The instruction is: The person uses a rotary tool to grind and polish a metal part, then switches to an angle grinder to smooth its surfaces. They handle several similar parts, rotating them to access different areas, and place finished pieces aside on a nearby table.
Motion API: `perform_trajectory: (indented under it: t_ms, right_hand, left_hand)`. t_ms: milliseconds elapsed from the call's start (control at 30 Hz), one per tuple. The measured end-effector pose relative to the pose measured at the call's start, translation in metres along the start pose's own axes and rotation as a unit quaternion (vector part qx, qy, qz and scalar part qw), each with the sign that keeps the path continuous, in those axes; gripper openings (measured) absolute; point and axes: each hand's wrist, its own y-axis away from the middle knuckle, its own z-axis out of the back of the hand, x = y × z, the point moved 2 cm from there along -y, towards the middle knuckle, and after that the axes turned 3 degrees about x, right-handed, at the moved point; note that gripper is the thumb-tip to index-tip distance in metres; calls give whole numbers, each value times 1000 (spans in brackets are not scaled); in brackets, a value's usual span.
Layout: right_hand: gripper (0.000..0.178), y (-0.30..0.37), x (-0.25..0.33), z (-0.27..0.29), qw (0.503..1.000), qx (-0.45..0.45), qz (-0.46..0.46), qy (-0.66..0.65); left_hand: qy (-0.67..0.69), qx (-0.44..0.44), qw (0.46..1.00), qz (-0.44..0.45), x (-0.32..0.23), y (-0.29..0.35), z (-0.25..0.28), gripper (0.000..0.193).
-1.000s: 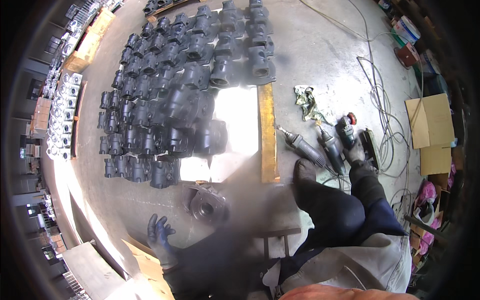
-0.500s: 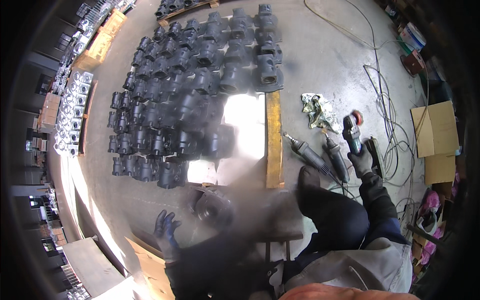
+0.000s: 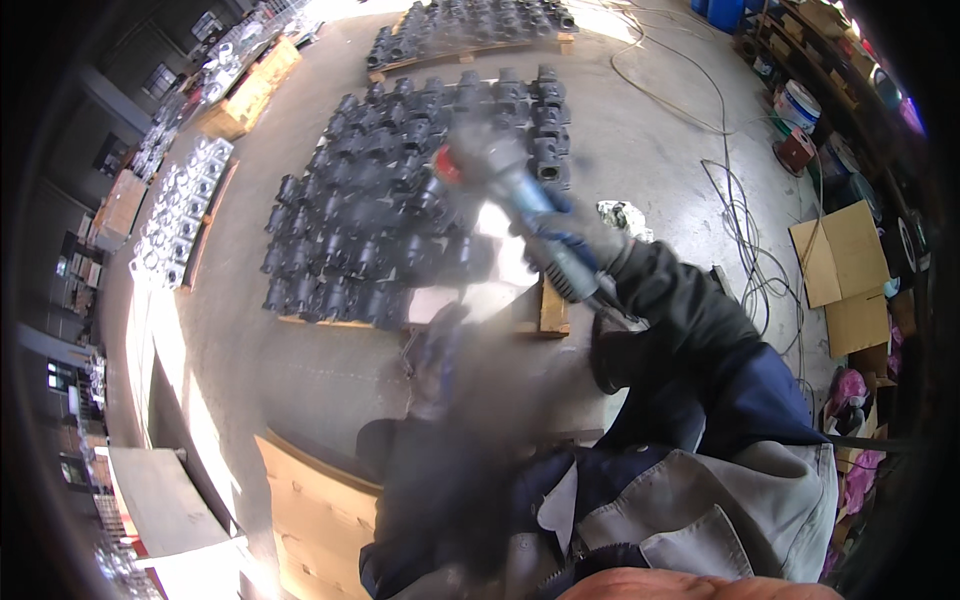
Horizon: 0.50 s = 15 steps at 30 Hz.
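My right hand [image 3: 603,243], in a dark glove, is wrapped round the body of an angle grinder [image 3: 522,192]. The grinder is raised in front of me, its red disc [image 3: 446,165] pointing up and left. My left hand [image 3: 432,365], also gloved, hangs lower at the centre-left and is smeared, so its fingers do not show clearly. A hazy grey patch covers much of the area beside it, and I cannot make out what the left hand touches. Beyond the grinder, rows of dark metal castings [image 3: 365,200] stand on a pallet.
A crumpled cloth [image 3: 625,218] lies on the floor right of the pallet's wooden edge [image 3: 553,308]. Cables [image 3: 745,215] coil further right, near an open cardboard box [image 3: 842,265]. Another pallet of castings [image 3: 470,25] stands behind; silvery parts [image 3: 180,225] are at left.
My right hand has lifted the angle grinder from the floor at right and brought it up and left. My left hand has moved right and up. The view has tilted up.
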Motion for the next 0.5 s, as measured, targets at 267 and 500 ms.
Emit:
perform_trajectory:
  t_ms: [267, 500]
  right_hand:
    - [53, 72, -105, -132, 987, 77, -76, -123]
    - [51, 102, -172, -132, 984, 89, -133, -79]
  left_hand:
    - [-4, 45, 998, 37, 14, 41, -70, 62]
    - [117, -19, 990, 77, 40, 75, -45, 56]
